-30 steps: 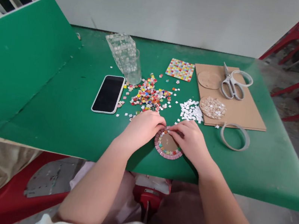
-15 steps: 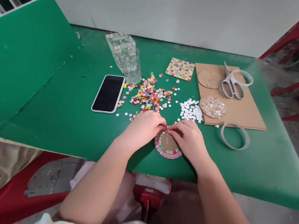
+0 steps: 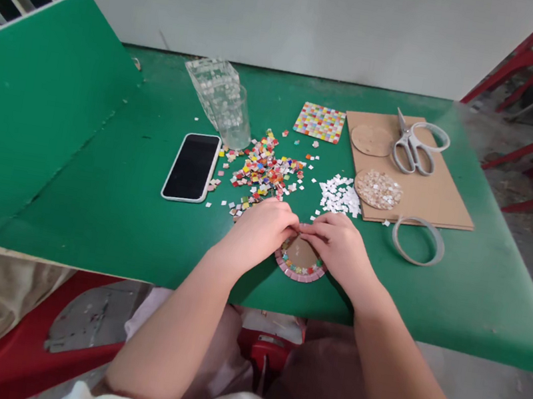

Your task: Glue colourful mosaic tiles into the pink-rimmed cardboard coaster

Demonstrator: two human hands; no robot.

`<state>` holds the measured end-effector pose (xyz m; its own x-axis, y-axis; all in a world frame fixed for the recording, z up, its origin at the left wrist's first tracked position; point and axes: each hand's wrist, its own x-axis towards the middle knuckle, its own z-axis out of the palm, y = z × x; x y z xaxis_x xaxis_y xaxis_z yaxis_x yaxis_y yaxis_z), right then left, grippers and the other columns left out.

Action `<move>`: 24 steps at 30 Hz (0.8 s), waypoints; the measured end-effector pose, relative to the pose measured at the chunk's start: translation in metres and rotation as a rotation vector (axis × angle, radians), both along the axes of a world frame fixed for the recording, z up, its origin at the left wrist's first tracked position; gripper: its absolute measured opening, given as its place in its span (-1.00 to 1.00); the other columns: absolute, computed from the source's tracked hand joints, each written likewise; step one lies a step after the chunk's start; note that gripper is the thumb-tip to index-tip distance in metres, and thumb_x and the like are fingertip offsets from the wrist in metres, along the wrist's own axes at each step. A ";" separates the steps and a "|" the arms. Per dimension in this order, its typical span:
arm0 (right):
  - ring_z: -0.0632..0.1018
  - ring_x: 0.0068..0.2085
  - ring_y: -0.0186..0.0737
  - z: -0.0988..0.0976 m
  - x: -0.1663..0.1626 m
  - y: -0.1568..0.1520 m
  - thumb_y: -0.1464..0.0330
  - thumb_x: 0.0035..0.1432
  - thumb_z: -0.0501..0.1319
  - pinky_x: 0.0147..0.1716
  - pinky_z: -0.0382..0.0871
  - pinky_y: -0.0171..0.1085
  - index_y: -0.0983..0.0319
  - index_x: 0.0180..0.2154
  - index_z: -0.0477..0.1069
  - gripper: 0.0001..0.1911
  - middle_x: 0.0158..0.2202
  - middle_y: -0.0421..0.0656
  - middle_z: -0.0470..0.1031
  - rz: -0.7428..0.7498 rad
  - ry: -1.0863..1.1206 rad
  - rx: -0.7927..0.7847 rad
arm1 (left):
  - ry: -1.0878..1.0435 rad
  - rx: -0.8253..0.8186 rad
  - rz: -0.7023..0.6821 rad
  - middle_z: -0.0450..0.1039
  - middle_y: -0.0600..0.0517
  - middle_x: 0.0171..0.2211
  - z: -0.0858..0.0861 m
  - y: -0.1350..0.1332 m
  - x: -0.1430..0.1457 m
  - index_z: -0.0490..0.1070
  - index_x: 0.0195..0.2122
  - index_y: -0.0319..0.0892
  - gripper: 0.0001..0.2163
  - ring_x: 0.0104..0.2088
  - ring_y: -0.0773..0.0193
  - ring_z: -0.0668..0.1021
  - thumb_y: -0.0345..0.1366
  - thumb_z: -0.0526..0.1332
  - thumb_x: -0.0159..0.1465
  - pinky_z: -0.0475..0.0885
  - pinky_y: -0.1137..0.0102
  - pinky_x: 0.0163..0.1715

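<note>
A round cardboard coaster (image 3: pixel 302 254) lies near the table's front edge, ringed by pink tiles with a row of small coloured pieces inside them. My left hand (image 3: pixel 266 228) is closed over its upper left rim, fingers pinched together. From the right, my right hand (image 3: pixel 340 243) meets it at the coaster's far rim, also in a pinch. Whatever lies between the fingertips is too small and hidden to name. Just beyond my hands is a heap of mixed coloured mosaic tiles (image 3: pixel 266 169), and a pile of white tiles (image 3: pixel 339 195) sits to its right.
A phone (image 3: pixel 192 167) lies left of the heap, near a clear cup (image 3: pixel 236 127) with a tile-filled plastic bag (image 3: pixel 212 86). Scissors (image 3: pixel 413 148) and a tile-covered disc (image 3: pixel 378 189) rest on cardboard (image 3: pixel 434 192). A tape roll (image 3: pixel 435 250) and a mosaic square (image 3: pixel 319 122) lie nearby.
My fingertips have drawn closer together over the coaster's far rim, with my left hand shifted slightly right and covering more of it. The coaster stays in place.
</note>
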<state>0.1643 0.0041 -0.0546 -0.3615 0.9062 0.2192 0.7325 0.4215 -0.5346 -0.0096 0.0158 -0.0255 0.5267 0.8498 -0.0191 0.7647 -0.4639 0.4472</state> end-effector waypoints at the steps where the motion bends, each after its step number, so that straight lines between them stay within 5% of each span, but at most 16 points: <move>1: 0.43 -0.28 -0.16 0.001 0.001 0.000 0.41 0.12 0.19 -0.25 0.35 -0.20 0.17 -0.31 0.57 -0.83 -0.39 -0.11 0.49 0.004 -0.003 -0.002 | 0.001 0.001 0.000 0.48 0.00 -0.34 0.000 0.000 0.000 0.52 -0.32 -0.16 -0.84 -0.21 0.19 0.44 -0.40 0.13 0.22 0.35 0.32 -0.25; 24: 0.44 -0.27 -0.14 0.006 0.004 -0.001 0.44 0.09 0.18 -0.25 0.34 -0.17 0.22 -0.42 0.49 -0.88 -0.39 -0.10 0.48 -0.051 -0.005 -0.014 | 0.086 0.115 0.080 0.44 0.00 -0.38 -0.002 -0.007 0.013 0.46 -0.40 -0.17 -0.83 -0.26 0.19 0.43 -0.34 0.10 0.25 0.32 0.35 -0.36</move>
<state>0.1679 0.0033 -0.0485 -0.3162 0.9264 0.2045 0.7553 0.3763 -0.5366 0.0039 0.0089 -0.0274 0.4580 0.8881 0.0387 0.8342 -0.4445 0.3264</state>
